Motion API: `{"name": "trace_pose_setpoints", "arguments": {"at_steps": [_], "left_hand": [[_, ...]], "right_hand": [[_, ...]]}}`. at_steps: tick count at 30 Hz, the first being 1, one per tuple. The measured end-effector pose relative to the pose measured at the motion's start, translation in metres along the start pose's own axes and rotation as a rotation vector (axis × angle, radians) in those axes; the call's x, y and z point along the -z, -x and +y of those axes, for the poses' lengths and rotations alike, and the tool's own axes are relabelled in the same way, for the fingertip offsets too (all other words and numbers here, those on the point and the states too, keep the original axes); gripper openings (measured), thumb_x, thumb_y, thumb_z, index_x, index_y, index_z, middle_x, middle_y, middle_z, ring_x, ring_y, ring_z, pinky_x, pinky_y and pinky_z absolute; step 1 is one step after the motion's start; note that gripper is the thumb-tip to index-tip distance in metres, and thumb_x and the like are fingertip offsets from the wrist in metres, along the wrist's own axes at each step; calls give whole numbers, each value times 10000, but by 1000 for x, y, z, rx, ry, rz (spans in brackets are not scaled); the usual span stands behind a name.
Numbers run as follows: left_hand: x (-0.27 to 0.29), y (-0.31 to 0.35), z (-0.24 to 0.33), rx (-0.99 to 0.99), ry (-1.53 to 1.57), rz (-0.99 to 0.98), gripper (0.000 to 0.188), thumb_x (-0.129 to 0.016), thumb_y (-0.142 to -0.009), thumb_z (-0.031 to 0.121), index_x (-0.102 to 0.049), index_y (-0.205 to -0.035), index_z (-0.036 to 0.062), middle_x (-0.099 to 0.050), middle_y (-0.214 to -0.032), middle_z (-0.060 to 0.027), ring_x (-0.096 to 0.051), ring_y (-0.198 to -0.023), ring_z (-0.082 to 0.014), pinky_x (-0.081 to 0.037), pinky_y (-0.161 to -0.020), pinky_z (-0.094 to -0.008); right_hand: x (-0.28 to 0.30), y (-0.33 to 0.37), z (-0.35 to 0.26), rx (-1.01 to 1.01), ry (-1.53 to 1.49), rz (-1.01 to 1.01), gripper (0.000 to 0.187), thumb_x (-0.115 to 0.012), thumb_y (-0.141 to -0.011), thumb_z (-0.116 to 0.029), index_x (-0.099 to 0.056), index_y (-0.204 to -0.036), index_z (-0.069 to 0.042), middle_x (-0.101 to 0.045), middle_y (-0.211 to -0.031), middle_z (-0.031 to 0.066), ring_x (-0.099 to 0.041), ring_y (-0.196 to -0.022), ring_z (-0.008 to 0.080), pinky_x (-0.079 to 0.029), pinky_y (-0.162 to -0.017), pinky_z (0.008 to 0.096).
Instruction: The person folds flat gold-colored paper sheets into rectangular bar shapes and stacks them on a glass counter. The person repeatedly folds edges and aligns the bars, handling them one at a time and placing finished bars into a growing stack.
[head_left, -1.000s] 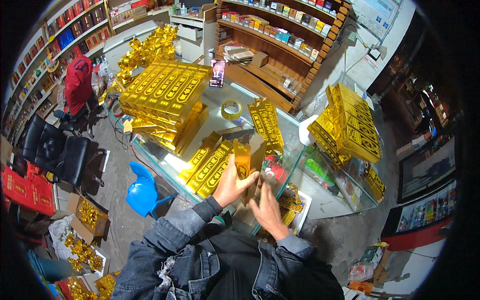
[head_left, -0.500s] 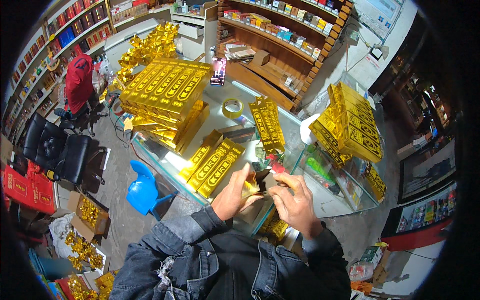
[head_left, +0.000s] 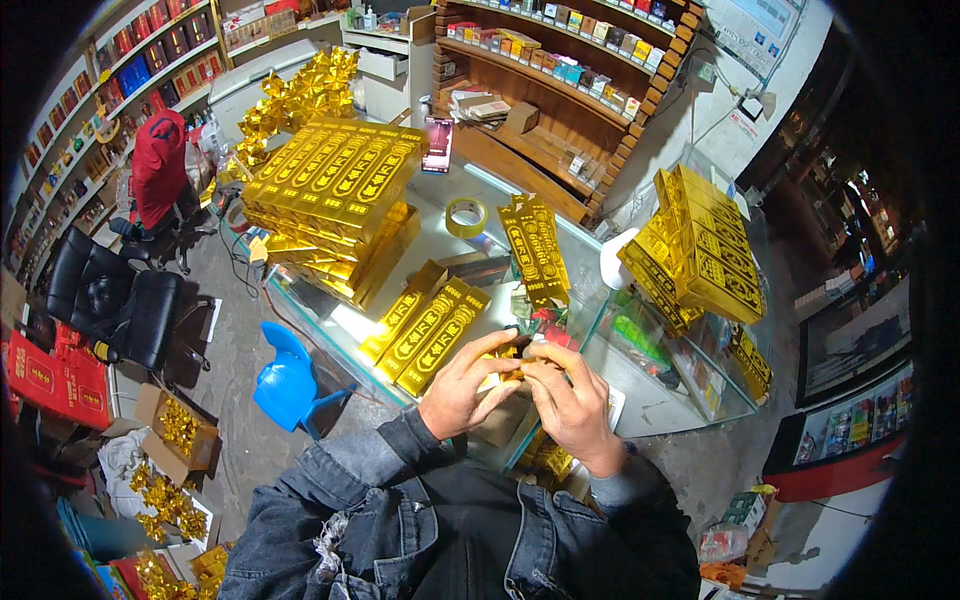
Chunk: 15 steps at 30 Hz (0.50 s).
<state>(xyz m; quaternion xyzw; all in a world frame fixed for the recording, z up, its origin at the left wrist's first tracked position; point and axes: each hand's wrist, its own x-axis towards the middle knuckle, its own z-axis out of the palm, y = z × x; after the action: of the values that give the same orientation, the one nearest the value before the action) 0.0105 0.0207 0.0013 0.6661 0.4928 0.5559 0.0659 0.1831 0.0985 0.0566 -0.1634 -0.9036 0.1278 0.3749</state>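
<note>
- Left hand (head_left: 465,385): raised over the near edge of the glass counter (head_left: 640,395); fingers curled and pressed together around a small gold box (head_left: 500,368), thumb on its near side.
- Right hand (head_left: 568,400): just right of the left hand and touching it at the fingertips; fingers bent, pinching the right end of the same gold box. The box is mostly hidden by both hands, so its full shape cannot be told.
- Three long gold boxes (head_left: 425,325): lying side by side on the counter, just left of and beyond the hands, slanted toward the far right.
- Gold box pair (head_left: 535,250): lying flat on the counter beyond the hands, well apart from them.
- Large gold stack (head_left: 335,190): many long boxes piled at the far left of the counter.
- Right gold stack (head_left: 700,245): a second pile at the far right corner of the counter.
- Tape roll (head_left: 466,217): yellowish ring lying flat between the large stack and the box pair.
- Blue plastic stool (head_left: 285,385): on the floor, left of the counter.
- Black chair (head_left: 110,300): farther left, by the shelves.
</note>
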Motion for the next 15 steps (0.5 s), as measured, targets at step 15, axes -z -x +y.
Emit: {"name": "trace_pose_setpoints", "arguments": {"at_steps": [15], "left_hand": [[-2, 1, -2, -130, -21, -23, 287, -817, -762, 56, -642, -990, 52, -647, -1130, -140, -619, -1129, -331, -519, -932, -402]], "right_hand": [[-7, 0, 13, -780, -785, -306, 272, -568, -1001, -145, -580, -1239, -14, -609, -1054, 45, -564, -743, 89, -481, -638, 253]]}}
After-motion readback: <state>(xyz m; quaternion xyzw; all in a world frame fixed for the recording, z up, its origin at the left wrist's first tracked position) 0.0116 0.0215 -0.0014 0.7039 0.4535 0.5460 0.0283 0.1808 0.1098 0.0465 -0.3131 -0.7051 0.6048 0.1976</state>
